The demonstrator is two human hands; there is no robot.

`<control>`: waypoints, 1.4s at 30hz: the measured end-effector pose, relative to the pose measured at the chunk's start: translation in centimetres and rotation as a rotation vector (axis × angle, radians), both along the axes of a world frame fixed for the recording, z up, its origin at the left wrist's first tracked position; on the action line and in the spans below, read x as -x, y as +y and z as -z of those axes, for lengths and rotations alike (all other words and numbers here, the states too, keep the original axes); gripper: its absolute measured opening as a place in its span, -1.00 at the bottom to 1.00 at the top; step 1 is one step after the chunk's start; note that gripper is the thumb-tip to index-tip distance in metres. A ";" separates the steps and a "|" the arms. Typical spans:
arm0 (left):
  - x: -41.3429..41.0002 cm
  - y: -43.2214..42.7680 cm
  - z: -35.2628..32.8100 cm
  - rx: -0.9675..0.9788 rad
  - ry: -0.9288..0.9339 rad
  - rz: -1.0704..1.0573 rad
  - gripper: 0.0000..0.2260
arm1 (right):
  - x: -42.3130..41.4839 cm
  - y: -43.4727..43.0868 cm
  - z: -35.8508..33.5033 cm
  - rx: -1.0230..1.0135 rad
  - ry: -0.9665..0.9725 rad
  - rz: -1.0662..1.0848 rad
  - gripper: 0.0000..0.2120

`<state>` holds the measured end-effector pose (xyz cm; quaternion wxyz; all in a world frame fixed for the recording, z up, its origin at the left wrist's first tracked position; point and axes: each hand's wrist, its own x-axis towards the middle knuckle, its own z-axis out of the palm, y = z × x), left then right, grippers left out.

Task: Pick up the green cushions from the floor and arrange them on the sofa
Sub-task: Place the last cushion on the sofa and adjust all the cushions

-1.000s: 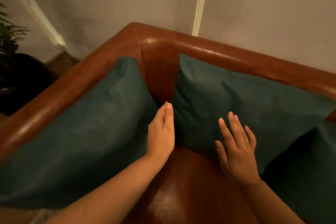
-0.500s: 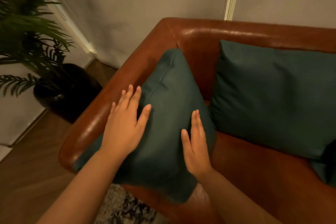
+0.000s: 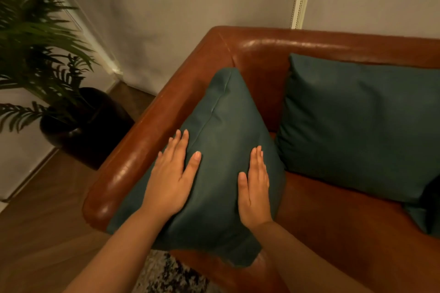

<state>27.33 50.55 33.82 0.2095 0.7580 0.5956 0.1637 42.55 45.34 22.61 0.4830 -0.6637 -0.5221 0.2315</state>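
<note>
Leftmost, a potted palm (image 3: 47, 59) stood beside a brown leather sofa (image 3: 119, 173). Against the sofa's arm leaned a green cushion (image 3: 223, 131), its long axis running away from the person. The left hand (image 3: 170, 181) lay flat on its near left side and the right hand (image 3: 254, 188) on its right edge — fingers straight, gripping nothing. Further right, a second green cushion (image 3: 357, 126) leaned on the backrest.

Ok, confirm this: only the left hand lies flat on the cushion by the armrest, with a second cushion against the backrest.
Wrong on one point: the head view shows both the left hand and the right hand lying flat on the cushion by the armrest. The second cushion is against the backrest.
</note>
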 end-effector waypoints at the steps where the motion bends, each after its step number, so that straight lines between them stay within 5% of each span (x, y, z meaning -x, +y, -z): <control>1: -0.3 0.7 -0.8 0.017 -0.030 -0.003 -0.35 | -0.3 0.4 -0.7 -0.003 0.044 0.016 -0.41; 5: -2.8 4.8 -3.1 -0.038 -0.087 0.116 -0.49 | -0.5 3.6 -3.9 -0.005 0.189 0.144 -0.34; 14: -7.3 9.2 0.9 -0.079 0.189 0.229 -0.49 | 1.4 6.4 -3.9 0.103 -0.010 0.239 -0.33; 18: -7.4 9.6 0.0 -0.011 0.248 0.248 -0.45 | 1.0 6.2 -4.3 0.100 0.043 0.193 -0.32; 22: -8.2 11.5 -1.6 -0.007 0.154 0.228 -0.41 | 1.2 6.2 -6.0 0.047 0.116 0.188 -0.34; 33: -10.3 15.0 -0.6 0.015 0.147 0.218 -0.43 | 2.5 6.1 -4.9 0.135 -0.081 0.129 -0.24; 42: -2.5 6.6 -1.0 0.021 0.042 0.141 -0.31 | 1.8 3.4 -4.4 0.069 -0.005 0.104 -0.36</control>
